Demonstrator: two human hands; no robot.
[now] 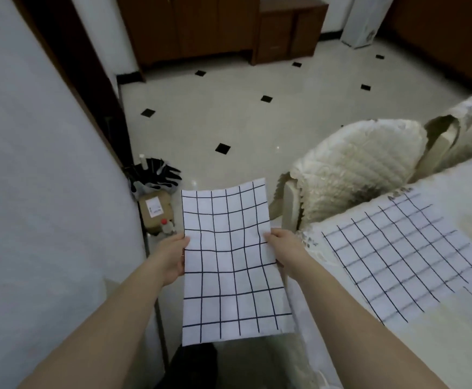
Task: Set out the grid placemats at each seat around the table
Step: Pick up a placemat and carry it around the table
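While both hands grip it by its long edges, a white grid placemat (229, 262) with black lines is held in the air in front of the person, its length running away from the camera and its sheet slightly creased. The left hand (173, 259) pinches the left edge about halfway along, thumb on top and fingers beneath. The right hand (284, 249) pinches the right edge at nearly the same height in like fashion. The sheet hangs over the tiled floor (243, 122), between a white wall (32, 164) on the left and the cloth-covered surface (453, 346) on the right; whether its near right corner brushes the cloth cannot be told.

A second grid placemat (403, 256) lies flat on the surface near its edge, right of the right hand and apart from the held sheet. Beyond it stands a chair (355, 169) with a cream quilted cover, drawn up to the surface.

On the floor by the wall, beyond the left hand, sit a cardboard box (156, 211) with a white label, a bottle (167, 226) with a red cap just in front of it, and a black fringed object (156, 175) behind it. Brown wooden cabinets (195, 23) stand at the far side of the room.
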